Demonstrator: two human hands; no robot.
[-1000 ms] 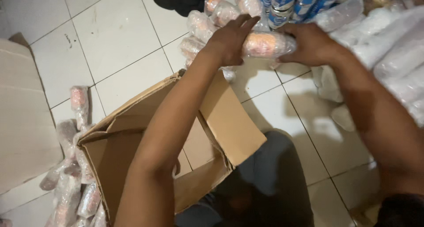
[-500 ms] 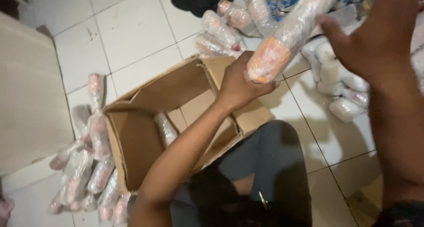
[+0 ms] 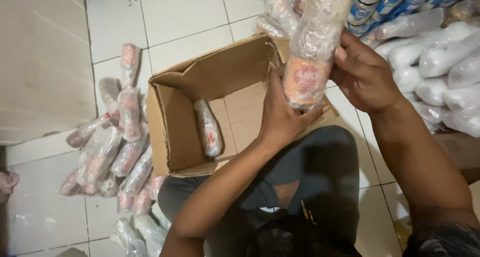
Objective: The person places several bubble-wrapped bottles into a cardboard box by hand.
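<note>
Since a second earlier, the plastic-wrapped roll (image 3: 314,52) had swung from lying across the stack at 1 o'clock to standing upright over the cardboard box (image 3: 172,137). The left hand (image 3: 282,114) cupped its orange end, and the right hand (image 3: 365,74) gripped its side. The box held one wrapped pack (image 3: 207,128), lying at its bottom.

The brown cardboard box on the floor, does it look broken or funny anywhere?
Yes, a little. The open brown cardboard box has a ragged, bent top edge at the back, and its left wall bows outward. Only one clear-wrapped packet lies inside, aslant. Both hands, left hand and right hand, hold another clear-wrapped roll above it.
</note>
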